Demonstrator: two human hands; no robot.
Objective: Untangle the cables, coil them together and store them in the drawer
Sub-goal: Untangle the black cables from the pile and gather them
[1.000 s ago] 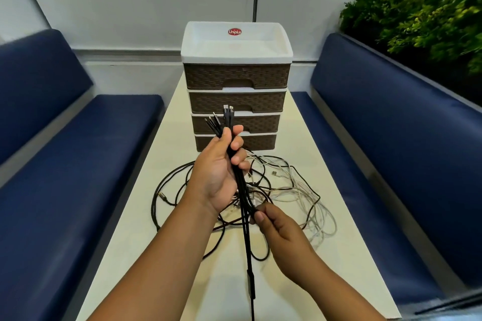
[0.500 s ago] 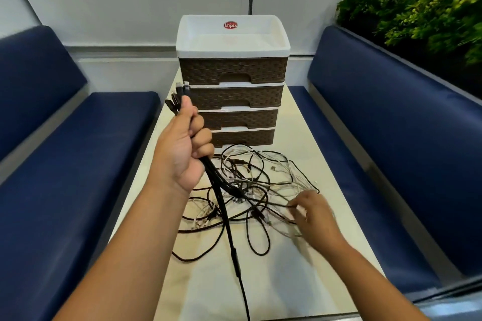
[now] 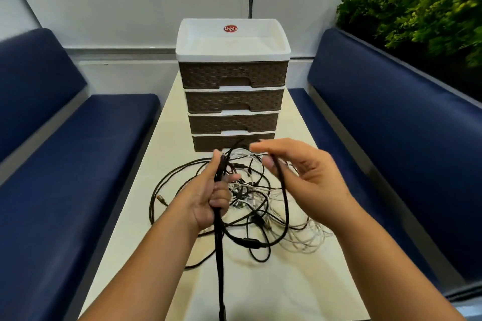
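Cables (image 3: 250, 198) mostly tangled in a heap on the table (image 3: 287, 281), just before the closed drawer unit (image 3: 233, 91). Black strands gathered upright in the left hand (image 3: 208, 198), fist clenched round them. One black loop (image 3: 283, 190) draped through the right hand (image 3: 307, 180), fingers loosely curled about it. Best drawn out slowly, bundle held firm, snags shaken loose before coiling.

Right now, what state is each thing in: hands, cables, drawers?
Left hand: grips a bunch of black cables, held upright.
Right hand: pinches a single black cable looping down to the table.
Tangle of black and white cables: loose on the cream table, not coiled.
Brown woven-pattern four-drawer unit: all drawers closed.
White top tray: nothing visible in it.
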